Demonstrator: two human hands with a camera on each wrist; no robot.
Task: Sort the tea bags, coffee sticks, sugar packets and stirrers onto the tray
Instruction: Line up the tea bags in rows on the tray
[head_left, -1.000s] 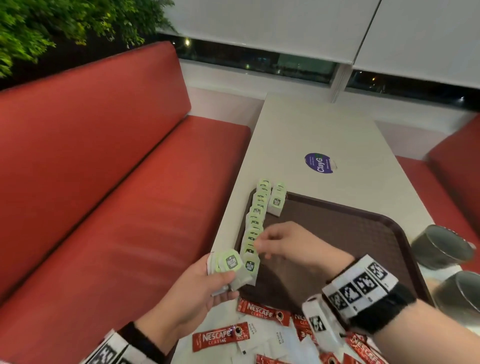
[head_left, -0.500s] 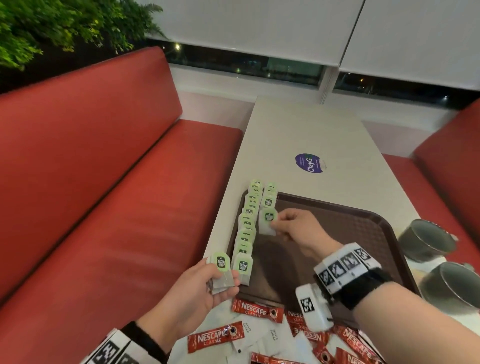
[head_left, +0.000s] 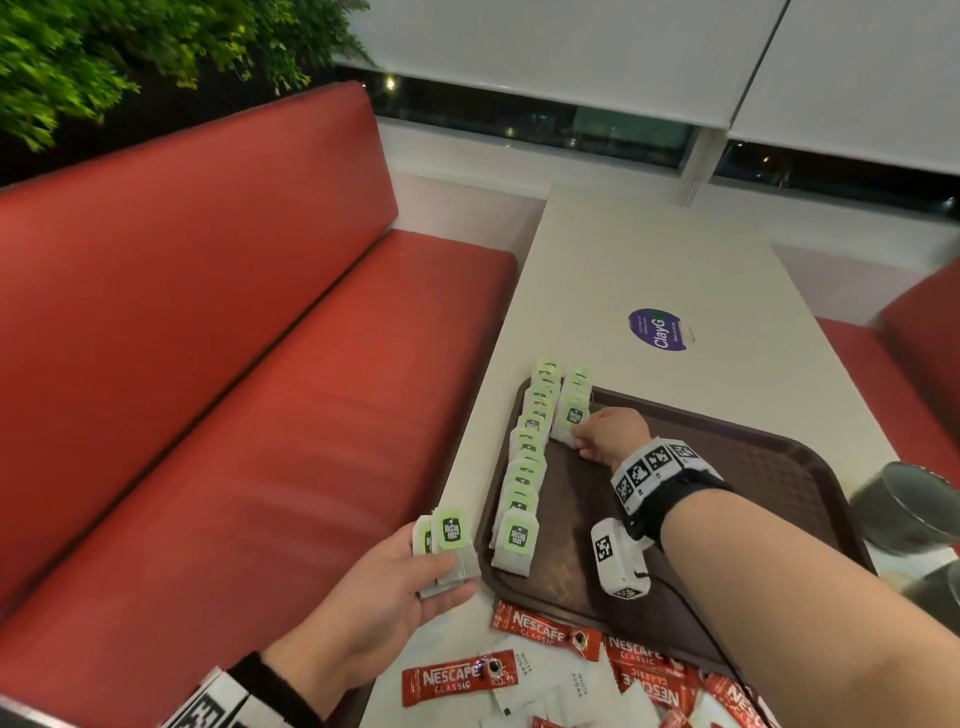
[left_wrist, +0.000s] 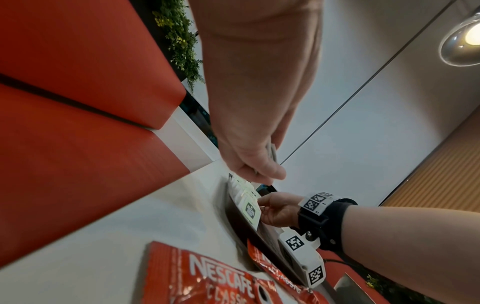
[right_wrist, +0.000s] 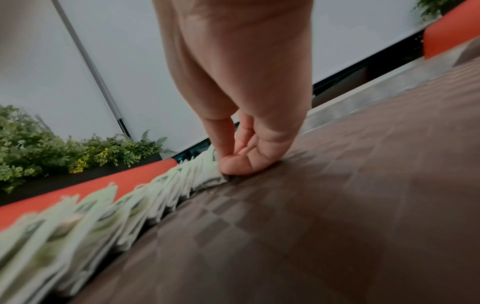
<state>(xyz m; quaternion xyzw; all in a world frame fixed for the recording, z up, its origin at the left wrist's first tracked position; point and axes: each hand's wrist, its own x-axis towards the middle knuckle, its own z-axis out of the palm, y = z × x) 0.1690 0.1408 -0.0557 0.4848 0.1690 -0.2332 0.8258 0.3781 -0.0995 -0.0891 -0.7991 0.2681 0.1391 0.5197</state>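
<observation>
Right hand: a tea bag is being pinched at its near edge, thumb and fingertips pressed together on it, with the hand low on the tray; in the right wrist view the fingers are being held right down on the tray floor.
Left hand: a small stack of tea bags is being gripped between thumb and curled fingers, just off the tray's near left corner, above the table.
Tea bag being placed: it is being set at the near end of a short second row, just beside the long row.
Long row: green-tagged bags are being kept overlapped along the tray's left rim, from the far corner down to the near one.
Tray: brown and textured, it is being used on the table, its middle and right side bare.
Coffee sticks: red sticks are being left loose on the table at the tray's near edge, one lying apart to the left.
Sugar packets: white packets are being left mixed among the sticks, off the tray.
Cups: two dark cups are being left standing just right of the tray.
Stirrers: none can be made out.
</observation>
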